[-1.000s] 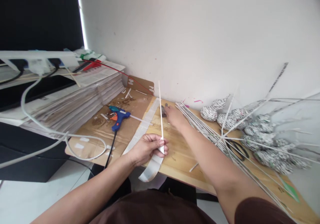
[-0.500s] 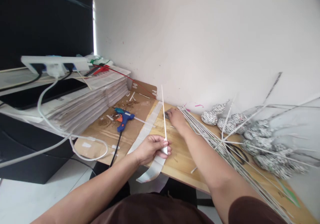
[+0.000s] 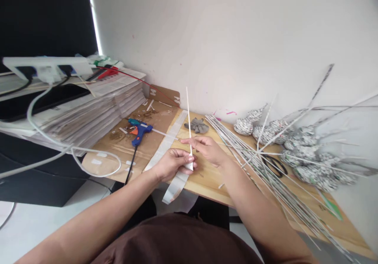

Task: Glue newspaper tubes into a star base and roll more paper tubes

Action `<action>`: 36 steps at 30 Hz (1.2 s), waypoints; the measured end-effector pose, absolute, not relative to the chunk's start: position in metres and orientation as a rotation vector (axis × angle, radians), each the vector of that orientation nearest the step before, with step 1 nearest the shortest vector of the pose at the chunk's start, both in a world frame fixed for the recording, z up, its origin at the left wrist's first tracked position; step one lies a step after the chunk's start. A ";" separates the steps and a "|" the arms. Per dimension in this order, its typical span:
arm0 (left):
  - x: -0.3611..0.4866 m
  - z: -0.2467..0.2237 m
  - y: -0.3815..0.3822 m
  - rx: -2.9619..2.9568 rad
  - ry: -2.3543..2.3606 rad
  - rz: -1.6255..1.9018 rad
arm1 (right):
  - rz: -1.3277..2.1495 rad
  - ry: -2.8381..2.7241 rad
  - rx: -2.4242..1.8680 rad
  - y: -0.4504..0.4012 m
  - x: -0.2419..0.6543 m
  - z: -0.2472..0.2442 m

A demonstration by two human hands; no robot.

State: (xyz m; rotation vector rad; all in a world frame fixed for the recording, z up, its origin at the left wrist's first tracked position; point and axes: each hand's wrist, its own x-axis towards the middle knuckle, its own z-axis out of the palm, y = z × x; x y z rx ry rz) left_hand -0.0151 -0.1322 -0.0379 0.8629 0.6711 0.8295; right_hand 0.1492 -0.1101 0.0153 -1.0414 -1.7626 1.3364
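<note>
My left hand (image 3: 177, 162) pinches the lower end of a thin white rolled paper stick (image 3: 188, 114), which stands nearly upright. At the pinch the paper flares into a wider white end (image 3: 190, 165). My right hand (image 3: 208, 149) is at the stick just above, its index finger stretched past it and its thumb apart; whether it touches the stick is unclear. Beyond the right hand lies a crumpled grey cloth (image 3: 198, 125). Long flat paper strips (image 3: 165, 148) lie on the table left of the stick, and one strip end (image 3: 174, 191) hangs over the front edge.
A blue glue gun (image 3: 141, 132) lies on cardboard (image 3: 115, 148) at left. Stacked paper (image 3: 112, 110) bears a power strip (image 3: 49, 65) and a dark phone-like slab. Rolled paper sticks (image 3: 236, 146), black-handled scissors (image 3: 274, 165) and woven paper shapes (image 3: 295, 142) occupy the right side.
My right hand has left the grey cloth and come back toward me, to the stick. My left hand keeps its pinch. The view has shifted slightly.
</note>
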 end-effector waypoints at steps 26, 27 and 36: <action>-0.004 -0.034 -0.142 1.061 0.928 0.765 | 1.492 -1.412 -1.081 -0.108 0.162 0.000; -0.004 -0.034 -0.142 1.064 0.932 0.762 | 1.488 -1.357 -1.090 -0.107 0.163 -0.001; -0.007 -0.029 -0.146 1.111 0.958 0.753 | 1.527 -1.339 -1.059 -0.107 0.164 0.000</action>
